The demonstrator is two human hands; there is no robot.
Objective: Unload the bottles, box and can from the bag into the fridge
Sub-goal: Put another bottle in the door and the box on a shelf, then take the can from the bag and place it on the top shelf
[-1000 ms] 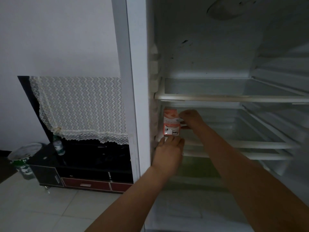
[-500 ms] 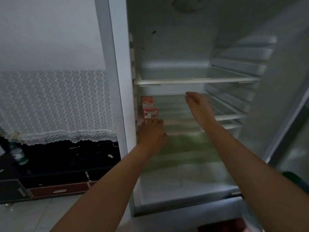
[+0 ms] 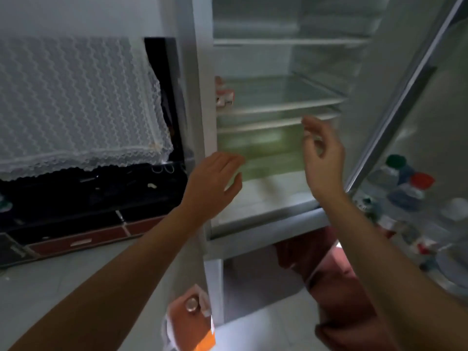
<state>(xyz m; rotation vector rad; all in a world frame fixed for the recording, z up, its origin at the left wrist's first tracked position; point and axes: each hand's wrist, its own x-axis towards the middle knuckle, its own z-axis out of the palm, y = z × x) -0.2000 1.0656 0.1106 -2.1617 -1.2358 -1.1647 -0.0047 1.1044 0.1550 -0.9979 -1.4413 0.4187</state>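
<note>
An orange bag (image 3: pixel 192 323) is sitting on the floor (image 3: pixel 38 287) nearest the camera, a can top showing inside. Above it, the left hand (image 3: pixel 212 183) and right hand (image 3: pixel 323 153) are hanging spread and empty before the fridge (image 3: pixel 266 219). Farther in, the box (image 3: pixel 224 96) is standing at the shelf's (image 3: pixel 291 105) left end.
</note>
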